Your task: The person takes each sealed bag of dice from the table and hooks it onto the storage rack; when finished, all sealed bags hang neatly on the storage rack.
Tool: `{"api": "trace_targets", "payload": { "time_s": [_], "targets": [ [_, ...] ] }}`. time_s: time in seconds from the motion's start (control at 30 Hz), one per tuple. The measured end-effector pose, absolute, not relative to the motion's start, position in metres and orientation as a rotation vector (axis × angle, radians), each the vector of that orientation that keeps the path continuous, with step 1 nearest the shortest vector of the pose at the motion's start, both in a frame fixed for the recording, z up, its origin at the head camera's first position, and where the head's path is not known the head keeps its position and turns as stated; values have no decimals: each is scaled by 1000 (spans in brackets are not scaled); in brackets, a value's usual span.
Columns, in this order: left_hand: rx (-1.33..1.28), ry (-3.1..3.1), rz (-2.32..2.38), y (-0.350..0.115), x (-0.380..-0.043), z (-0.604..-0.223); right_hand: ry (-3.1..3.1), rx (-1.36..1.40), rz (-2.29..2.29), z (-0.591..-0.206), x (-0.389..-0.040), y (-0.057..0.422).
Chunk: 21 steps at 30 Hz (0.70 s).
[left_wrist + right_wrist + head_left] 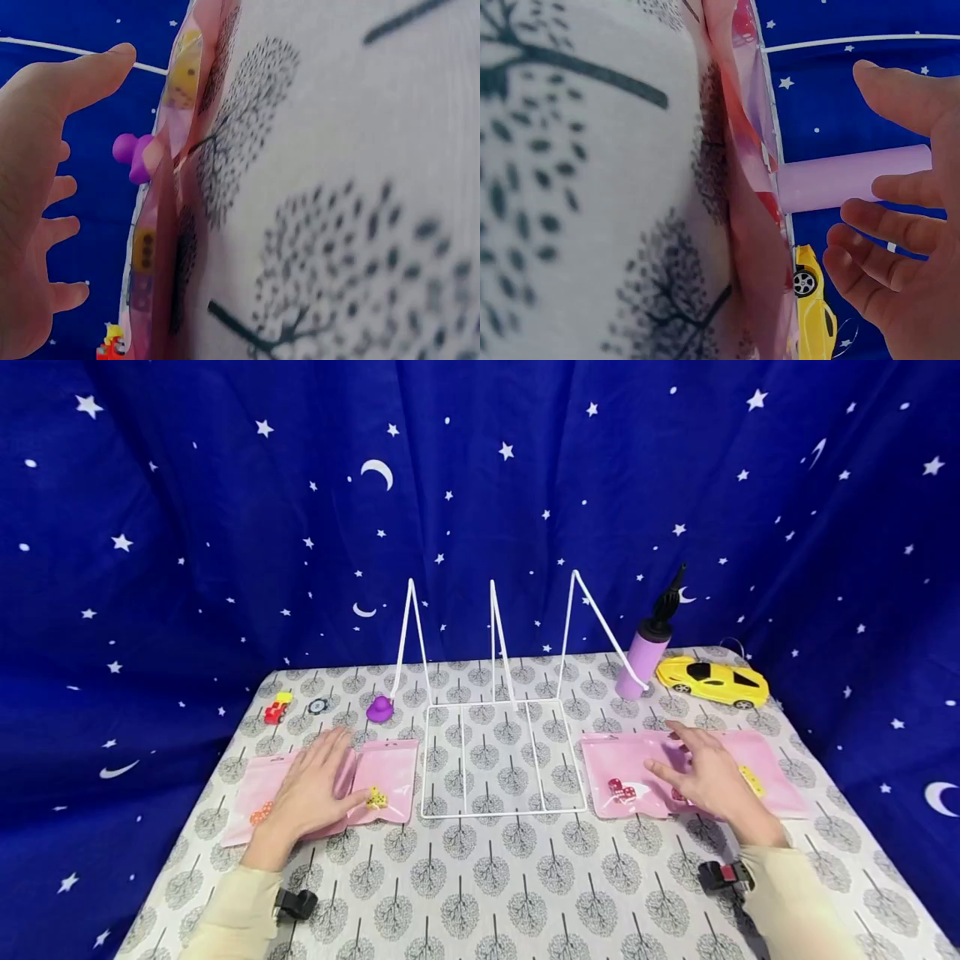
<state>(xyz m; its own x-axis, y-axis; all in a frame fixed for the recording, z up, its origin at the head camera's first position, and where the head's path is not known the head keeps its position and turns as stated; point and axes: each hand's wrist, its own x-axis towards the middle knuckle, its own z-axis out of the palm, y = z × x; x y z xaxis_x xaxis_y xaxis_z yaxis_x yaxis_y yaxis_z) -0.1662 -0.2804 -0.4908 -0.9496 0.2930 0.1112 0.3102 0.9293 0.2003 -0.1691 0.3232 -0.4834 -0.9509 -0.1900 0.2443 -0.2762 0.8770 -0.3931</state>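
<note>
My left hand [309,789] hovers palm down, fingers extended, over pink zip pouches on the left half of the table. One pouch [393,758] shows yellow dice [377,798] through its window; orange dice [262,812] show in the pouch [258,772] farther left. On the other side, my right hand [708,781] is held above more pink pouches, fingers loosely bent and nothing in its grasp. Red dice [622,791] lie in the inner pouch [618,752] there, and yellow dice [751,781] in the outer pouch [772,768]. Both hands partly hide the pouches beneath them.
A white wire rack [505,816] stands between the hands, its tall prongs [411,610] rising at the back. Behind it are a purple toy duck [380,709], a small red toy car [275,712], a round gear-like piece [318,706], a lilac hand pump [643,660] and a yellow toy car [712,682].
</note>
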Motion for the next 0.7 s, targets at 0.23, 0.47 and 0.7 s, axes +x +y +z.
{"api": "trace_targets", "payload": {
  "time_s": [0.23,0.47,0.7],
  "targets": [
    [-528,-2994,-371,-269,-169,-494,-2971,227,653,-484,-163,322],
    [-594,-2983,-408,-259,-172,-498,-3063,126,645,-483,-160,318],
    [-619,-3018,-413,-246,-174,-499,-3077,110,647,-482,-160,317]
  ]
}}
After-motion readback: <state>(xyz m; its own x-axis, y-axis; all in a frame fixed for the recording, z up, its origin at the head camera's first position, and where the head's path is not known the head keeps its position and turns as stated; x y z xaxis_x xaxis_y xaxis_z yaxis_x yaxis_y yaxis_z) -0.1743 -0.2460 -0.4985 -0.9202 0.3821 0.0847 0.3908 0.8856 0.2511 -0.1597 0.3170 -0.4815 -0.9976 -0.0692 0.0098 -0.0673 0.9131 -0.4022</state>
